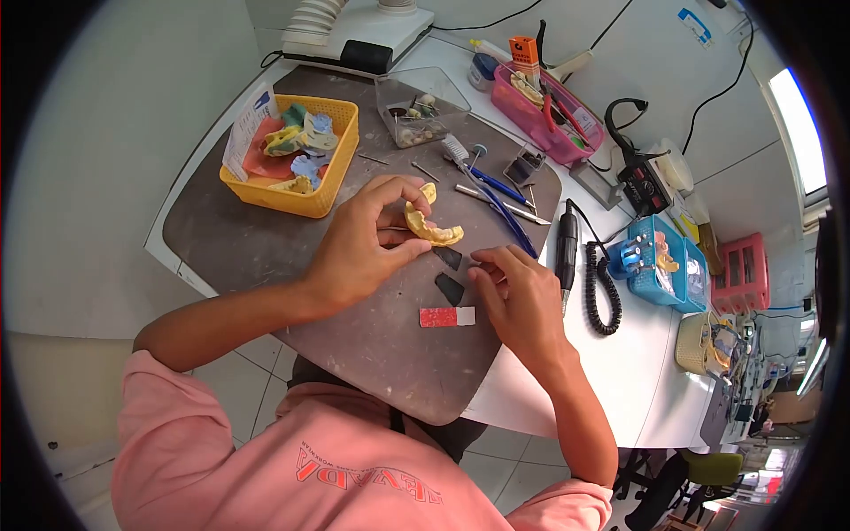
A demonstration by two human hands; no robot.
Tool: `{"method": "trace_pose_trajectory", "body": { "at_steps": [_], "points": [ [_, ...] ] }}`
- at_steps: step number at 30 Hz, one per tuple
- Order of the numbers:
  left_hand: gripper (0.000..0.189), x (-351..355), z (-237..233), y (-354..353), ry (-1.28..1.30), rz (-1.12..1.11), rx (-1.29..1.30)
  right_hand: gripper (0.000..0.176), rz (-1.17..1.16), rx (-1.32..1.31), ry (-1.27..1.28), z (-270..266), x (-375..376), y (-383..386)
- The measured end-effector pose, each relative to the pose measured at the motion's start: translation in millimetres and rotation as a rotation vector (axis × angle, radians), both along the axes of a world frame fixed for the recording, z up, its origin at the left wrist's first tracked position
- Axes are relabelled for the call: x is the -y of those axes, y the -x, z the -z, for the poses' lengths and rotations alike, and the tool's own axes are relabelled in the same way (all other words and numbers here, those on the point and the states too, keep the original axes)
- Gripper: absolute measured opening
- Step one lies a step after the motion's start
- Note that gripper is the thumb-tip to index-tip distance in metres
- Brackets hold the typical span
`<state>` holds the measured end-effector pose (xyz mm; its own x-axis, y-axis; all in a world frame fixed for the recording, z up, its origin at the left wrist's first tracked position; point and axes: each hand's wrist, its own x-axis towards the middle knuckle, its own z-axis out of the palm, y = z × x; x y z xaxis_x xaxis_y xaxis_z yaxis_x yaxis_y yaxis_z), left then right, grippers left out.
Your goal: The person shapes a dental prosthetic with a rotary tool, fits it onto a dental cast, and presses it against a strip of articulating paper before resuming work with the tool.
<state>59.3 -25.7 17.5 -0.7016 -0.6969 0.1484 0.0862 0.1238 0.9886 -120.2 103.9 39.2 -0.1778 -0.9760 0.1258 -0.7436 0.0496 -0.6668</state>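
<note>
My left hand (363, 243) grips a pale yellow, arch-shaped dental cast (436, 232) between thumb and fingers, above the dark grey work mat. Part of the cast is hidden behind the fingers. To its right, my right hand (520, 296) is low over the mat, fingers curled and thumb close to the index fingertip. Anything pinched there is too small to make out. Beside these fingertips lie a dark sheet piece (450, 288) and a second dark piece (449, 257), just under the cast. Nearer my body is a red and white strip (446, 317).
A yellow basket (340, 168) holds casts at the left. Behind are a clear box (423, 124) of small parts and a pink tool basket (567, 150). Blue-handled tools (509, 212) lie beyond my hands. A black handpiece (567, 248) and blue baskets (660, 288) stand right.
</note>
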Motion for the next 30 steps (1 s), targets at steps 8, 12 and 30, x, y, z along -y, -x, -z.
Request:
{"method": "trace_pose_trajectory", "body": {
  "at_steps": [8, 12, 30],
  "points": [
    [0.031, 8, 6, -5, 0.452, -0.153, 0.158, 0.014, 0.052, -0.069, 0.066, 13, 16, -6],
    [0.033, 11, 16, -8, 0.658, -0.209, 0.203, 0.012, 0.085, 0.018, -0.032, 12, 19, 0],
    [0.024, 44, -40, 14, 0.747, 0.103, 0.391, 0.019, 0.040, 0.671, -0.197, 22, 36, -12]
  ]
}}
